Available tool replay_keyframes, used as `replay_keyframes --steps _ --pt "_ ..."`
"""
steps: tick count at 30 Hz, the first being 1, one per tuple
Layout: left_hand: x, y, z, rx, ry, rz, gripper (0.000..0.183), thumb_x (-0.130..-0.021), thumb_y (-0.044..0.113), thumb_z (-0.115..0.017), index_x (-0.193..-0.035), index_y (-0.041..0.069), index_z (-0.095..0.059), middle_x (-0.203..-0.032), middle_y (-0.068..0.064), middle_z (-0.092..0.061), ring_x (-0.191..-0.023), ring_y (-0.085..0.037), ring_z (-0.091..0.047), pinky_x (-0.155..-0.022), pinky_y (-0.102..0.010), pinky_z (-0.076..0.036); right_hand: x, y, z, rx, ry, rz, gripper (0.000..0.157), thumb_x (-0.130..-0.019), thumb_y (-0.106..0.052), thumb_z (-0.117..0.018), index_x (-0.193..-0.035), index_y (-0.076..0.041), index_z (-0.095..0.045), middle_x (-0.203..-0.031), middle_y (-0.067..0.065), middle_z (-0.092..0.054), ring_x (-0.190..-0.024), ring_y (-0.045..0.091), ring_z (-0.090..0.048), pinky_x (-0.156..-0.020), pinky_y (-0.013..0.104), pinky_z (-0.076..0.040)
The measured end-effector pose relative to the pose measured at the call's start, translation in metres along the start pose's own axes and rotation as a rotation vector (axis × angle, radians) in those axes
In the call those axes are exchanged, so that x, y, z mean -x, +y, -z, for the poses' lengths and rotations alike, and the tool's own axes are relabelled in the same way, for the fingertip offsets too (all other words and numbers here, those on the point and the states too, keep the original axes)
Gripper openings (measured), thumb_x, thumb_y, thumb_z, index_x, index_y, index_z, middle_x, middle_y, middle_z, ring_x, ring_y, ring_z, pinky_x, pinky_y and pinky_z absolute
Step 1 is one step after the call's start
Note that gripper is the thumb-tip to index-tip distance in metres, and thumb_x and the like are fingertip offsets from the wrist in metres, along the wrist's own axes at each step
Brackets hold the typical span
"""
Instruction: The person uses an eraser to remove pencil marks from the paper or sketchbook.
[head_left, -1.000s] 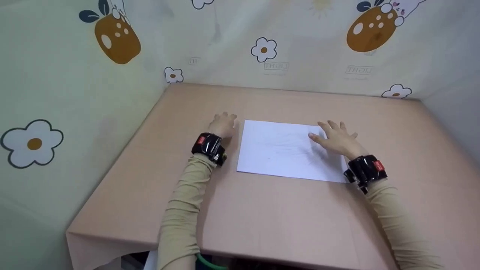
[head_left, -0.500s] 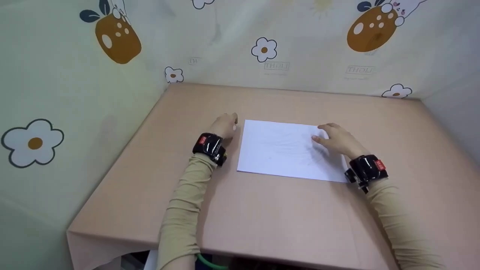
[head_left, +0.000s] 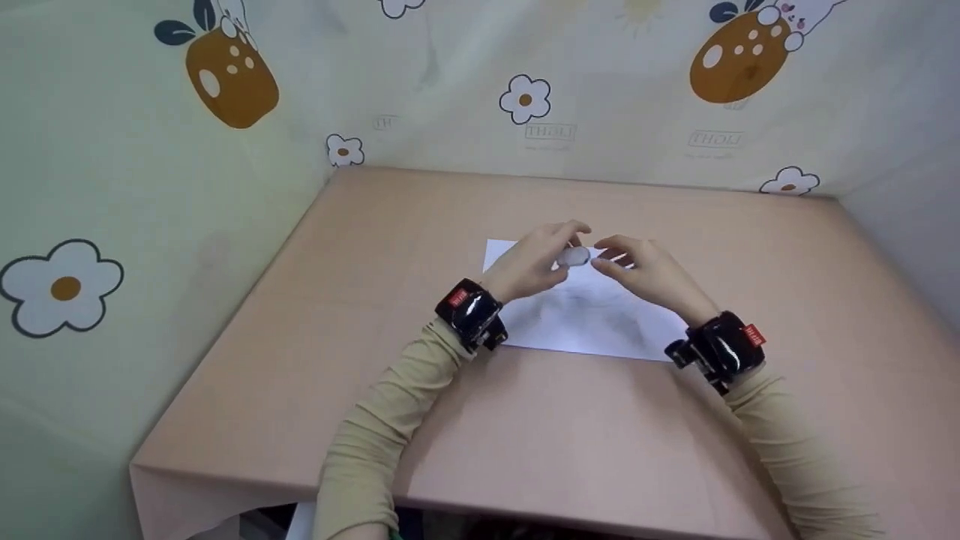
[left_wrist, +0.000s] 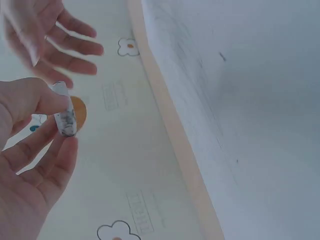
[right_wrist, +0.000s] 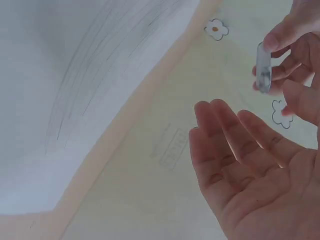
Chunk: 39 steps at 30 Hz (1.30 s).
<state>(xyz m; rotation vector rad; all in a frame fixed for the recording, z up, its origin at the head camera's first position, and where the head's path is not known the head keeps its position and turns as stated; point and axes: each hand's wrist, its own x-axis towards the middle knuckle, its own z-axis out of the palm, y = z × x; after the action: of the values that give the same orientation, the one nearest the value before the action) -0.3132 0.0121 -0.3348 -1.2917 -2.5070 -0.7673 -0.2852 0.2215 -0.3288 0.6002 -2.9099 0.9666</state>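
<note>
Fingers of the left hand [head_left: 532, 262] pinch a smudged white block [left_wrist: 66, 115], raised near the paper [head_left: 581, 330]. Right hand [head_left: 652, 271] beside it, fingers loosely bent, holding nothing. Slack pinch could drop the block.

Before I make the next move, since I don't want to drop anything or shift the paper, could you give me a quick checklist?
1. Grip on the small white block with grey smudges: ok; the left hand pinches it between thumb and fingers.
2. Right hand free: ok; it holds nothing.
3. Rectangular white paper sheet lying on the tan cloth-covered table: ok.
4. Sheet held down: not ok; neither hand presses on it.
5. Sheet free of marks: not ok; thin grey strokes show on it.
6. Block clean on every side: not ok; smudges show on its visible face.
</note>
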Motion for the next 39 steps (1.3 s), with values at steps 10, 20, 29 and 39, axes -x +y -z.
replay_keyframes --steps 10,20,29,39 --pt "-0.001 0.016 -0.017 -0.086 0.016 -0.103 0.05 -0.081 -0.004 -0.058 -0.128 0.008 -0.049 -0.119 -0.009 -0.05 -0.095 -0.016 -0.055 -0.076 -0.02 -0.05 -0.001 -0.001 -0.009 -0.169 -0.038 -0.074 0.028 -0.091 -0.031 -0.064 -0.094 -0.003 -0.068 -0.08 0.011 -0.072 -0.066 0.017 -0.062 -0.056 0.02 -0.049" --pt "0.009 -0.001 -0.003 -0.234 -0.526 0.472 0.076 -0.086 0.049 -0.064 -0.145 0.008 -0.038 -0.152 -0.017 -0.031 -0.137 -0.033 -0.035 -0.11 -0.046 -0.041 0.002 0.034 0.006 0.157 -0.18 -0.18 0.022 -0.088 -0.018 -0.063 -0.087 0.004 -0.063 -0.064 0.009 -0.068 -0.055 0.011 -0.055 -0.053 0.022 -0.044" --pt "0.017 -0.023 0.004 -0.29 -0.804 0.609 0.101 -0.076 0.059 -0.069 -0.148 0.002 -0.027 -0.157 -0.027 -0.014 -0.144 -0.041 -0.02 -0.12 -0.05 -0.021 0.005 0.054 0.015 0.25 -0.162 -0.252 0.02 -0.086 -0.019 -0.061 -0.081 0.001 -0.061 -0.063 0.007 -0.064 -0.057 0.016 -0.05 -0.053 0.024 -0.039" --pt "0.018 -0.021 0.001 -0.332 -0.788 0.606 0.097 -0.075 0.057 -0.072 -0.145 0.0 -0.034 -0.154 -0.03 -0.019 -0.141 -0.043 -0.027 -0.118 -0.05 -0.028 0.001 0.057 0.01 0.219 -0.224 -0.196 0.023 -0.085 -0.022 -0.064 -0.077 -0.001 -0.064 -0.059 0.0 -0.059 -0.055 0.012 -0.051 -0.052 0.023 -0.039"
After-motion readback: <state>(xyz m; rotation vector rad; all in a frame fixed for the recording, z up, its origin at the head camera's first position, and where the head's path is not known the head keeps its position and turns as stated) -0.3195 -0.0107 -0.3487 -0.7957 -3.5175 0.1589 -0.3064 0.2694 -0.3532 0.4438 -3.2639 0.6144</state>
